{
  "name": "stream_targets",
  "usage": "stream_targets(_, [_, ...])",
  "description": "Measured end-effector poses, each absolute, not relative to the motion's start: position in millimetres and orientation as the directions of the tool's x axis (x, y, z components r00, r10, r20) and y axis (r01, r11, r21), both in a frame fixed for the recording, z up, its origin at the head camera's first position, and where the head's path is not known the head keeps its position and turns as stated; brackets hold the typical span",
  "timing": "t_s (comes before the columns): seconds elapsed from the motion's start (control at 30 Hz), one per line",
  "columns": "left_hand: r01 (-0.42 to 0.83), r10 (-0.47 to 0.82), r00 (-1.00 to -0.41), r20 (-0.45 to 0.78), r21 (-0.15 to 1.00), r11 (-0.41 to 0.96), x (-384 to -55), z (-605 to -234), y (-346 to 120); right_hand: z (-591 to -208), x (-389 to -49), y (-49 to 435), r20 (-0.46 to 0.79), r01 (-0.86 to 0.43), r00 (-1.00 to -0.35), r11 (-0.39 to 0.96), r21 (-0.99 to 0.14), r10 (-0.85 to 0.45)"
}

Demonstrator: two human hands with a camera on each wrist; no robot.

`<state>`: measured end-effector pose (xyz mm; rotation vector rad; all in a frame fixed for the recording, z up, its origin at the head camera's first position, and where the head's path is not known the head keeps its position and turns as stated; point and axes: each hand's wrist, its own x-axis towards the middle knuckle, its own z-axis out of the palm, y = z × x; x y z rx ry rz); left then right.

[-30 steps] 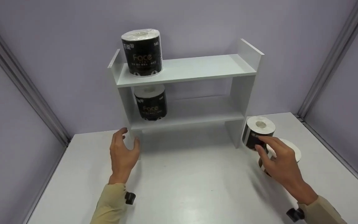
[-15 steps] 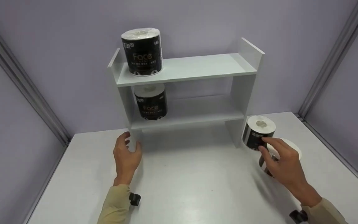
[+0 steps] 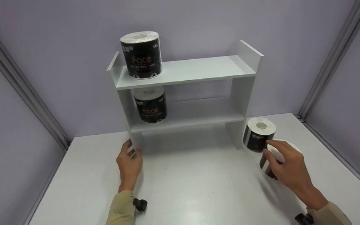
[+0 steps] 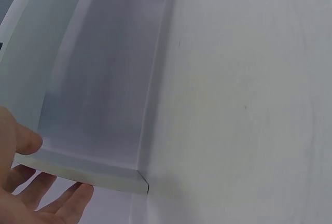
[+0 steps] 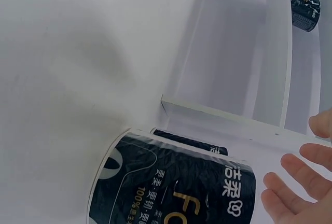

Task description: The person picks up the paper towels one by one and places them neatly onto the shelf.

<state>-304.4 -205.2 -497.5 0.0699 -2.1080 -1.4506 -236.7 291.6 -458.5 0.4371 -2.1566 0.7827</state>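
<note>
At seven o'clock your left hand (image 3: 129,168) grips the shelf (image 3: 205,67), likely to steady it; at four, your right hand (image 3: 287,165), fingers loose and empty, hangs beside an upright roll (image 5: 174,182).

- I am looking down at a white table (image 3: 180,190) spreading out in front of me, its glossy top reflecting light.
- Toward its back, a white shelf unit (image 3: 242,93) is standing upright, facing me with two boards.
- On its upper board (image 3: 202,67), at the left end, I am seeing an upright black-labelled top roll (image 3: 142,59) showing the word "Face".
- On its lower board (image 3: 202,109), also at the left, a matching lower roll (image 3: 152,109) is standing.
- Right of the unit, a farther roll (image 3: 258,140) and, nearer me, a closer roll (image 5: 176,182) are standing upright directly on the table.
</note>
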Motion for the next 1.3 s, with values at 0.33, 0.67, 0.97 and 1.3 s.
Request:
stream_targets(0.33, [0.245,-0.325,-0.859,0.395,0.876,0.416,-301.9,-502.0,-212.8,-458.1,-234.4,293.2,0.780,-0.542,-0.621,0.760,-0.360,-0.073])
stream_targets(0.67, [0.241,-0.304,-0.871,0.386,0.875,0.420,-300.0,-500.7,-214.0,-461.0,-229.0,298.4,0.740,-0.499,-0.668,0.785,-0.367,-0.079])
stream_targets(0.97, [0.257,-0.303,-0.861,0.408,0.864,0.434,-298.7,-505.4,-208.0,-469.1,-225.2,308.8,0.711,-0.453,-0.702,0.801,-0.392,-0.049])
stream_targets(1.3, [0.259,-0.305,-0.858,0.414,0.860,0.439,-301.1,-503.1,-211.1,-475.8,-223.9,316.8,0.720,-0.448,-0.692,0.811,-0.376,-0.049])
